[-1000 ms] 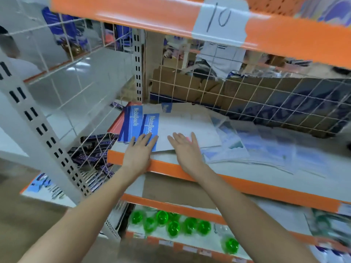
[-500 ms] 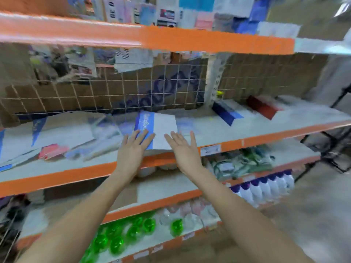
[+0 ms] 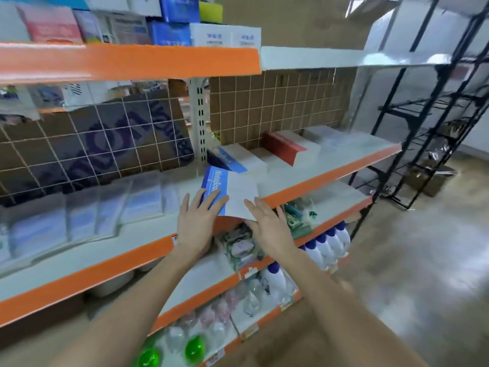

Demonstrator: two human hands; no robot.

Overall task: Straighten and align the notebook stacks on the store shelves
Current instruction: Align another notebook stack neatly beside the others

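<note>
At the shelf edge [image 3: 312, 184], both flat hands, left hand [image 3: 197, 221] and right hand [image 3: 267, 227], touch the notebook [image 3: 232, 193].

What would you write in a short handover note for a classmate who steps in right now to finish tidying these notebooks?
Left hand: open, fingers flat on the blue-spined notebook.
Right hand: open, at the notebook's near right corner.
The notebook lies skewed, its corner hanging over the orange shelf edge.
Behind it stand a blue stack and a red stack.
Left: push it back, square it with the stacks.
</note>
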